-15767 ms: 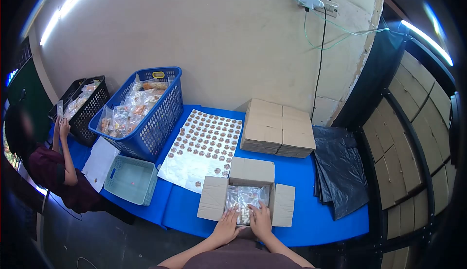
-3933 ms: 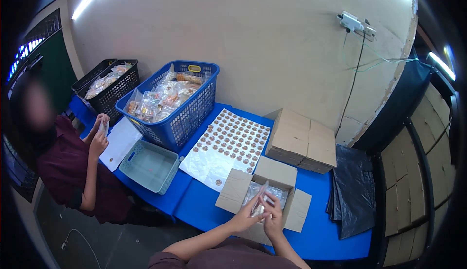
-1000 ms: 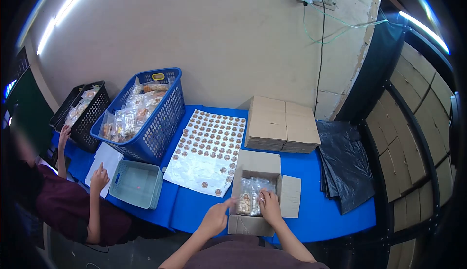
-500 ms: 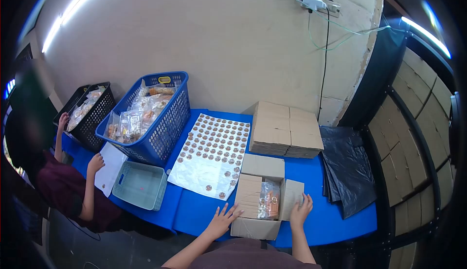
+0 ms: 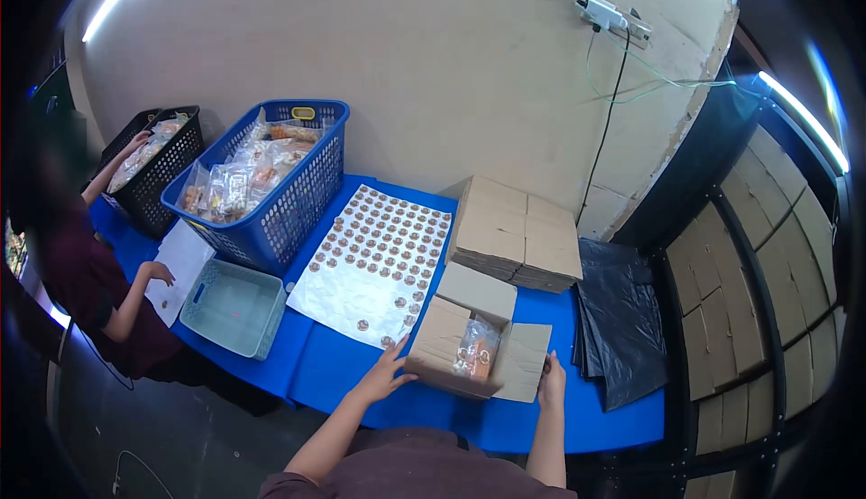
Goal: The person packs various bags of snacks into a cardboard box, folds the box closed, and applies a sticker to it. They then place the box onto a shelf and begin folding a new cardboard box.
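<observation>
An open cardboard box (image 5: 442, 332) stands on the blue table near its front edge, its flaps spread. Clear packets (image 5: 476, 351) with orange and white contents lie inside. My left hand (image 5: 383, 374) rests against the box's left side, fingers apart. At the outer edge of the right flap (image 5: 523, 362), my right hand (image 5: 552, 382) pinches the cardboard with bent fingers. Left of the box lies a white sheet (image 5: 338, 296) with rows of round brown stickers.
Flattened cartons (image 5: 514, 228) are stacked behind the box, beside black plastic sheets (image 5: 622, 318). Leftward stand a blue basket (image 5: 302, 201) of packets, a pale green tray (image 5: 233, 309) and a black basket (image 5: 171, 174). A co-worker (image 5: 72, 273) reaches into the black basket.
The box has tilted and turned a little, with my hands now at its left side and right flap. The co-worker's hand has moved into the black basket. The whole view has shifted slightly.
</observation>
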A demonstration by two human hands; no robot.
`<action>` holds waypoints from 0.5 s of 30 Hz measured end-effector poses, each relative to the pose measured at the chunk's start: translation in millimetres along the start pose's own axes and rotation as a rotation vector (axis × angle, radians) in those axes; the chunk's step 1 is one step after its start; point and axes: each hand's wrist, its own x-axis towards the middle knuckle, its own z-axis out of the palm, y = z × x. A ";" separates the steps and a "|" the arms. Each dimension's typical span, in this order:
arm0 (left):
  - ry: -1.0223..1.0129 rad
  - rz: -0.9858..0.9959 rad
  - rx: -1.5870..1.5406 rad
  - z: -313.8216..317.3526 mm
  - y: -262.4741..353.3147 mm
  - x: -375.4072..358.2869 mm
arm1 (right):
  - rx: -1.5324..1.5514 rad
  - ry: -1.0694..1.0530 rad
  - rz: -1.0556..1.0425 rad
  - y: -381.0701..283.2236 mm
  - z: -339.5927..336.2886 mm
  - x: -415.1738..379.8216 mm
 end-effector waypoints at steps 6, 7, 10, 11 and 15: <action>-0.088 0.006 0.081 -0.7 -9.4 26.3 | -0.138 -0.152 -0.150 16.8 19.4 20.0; 0.021 -0.034 -0.020 10.5 -9.2 24.2 | -0.436 -0.136 -0.205 18.8 24.0 23.8; 0.116 -0.005 -0.086 11.6 -11.6 28.1 | -0.697 -0.151 -0.559 8.3 55.6 22.3; 0.113 -0.066 -0.093 12.4 -10.7 27.6 | -0.865 -0.154 -0.704 0.6 67.1 16.6; 0.100 -0.171 -0.217 20.6 -20.2 28.6 | -1.202 -0.392 -0.787 -25.3 110.4 -12.2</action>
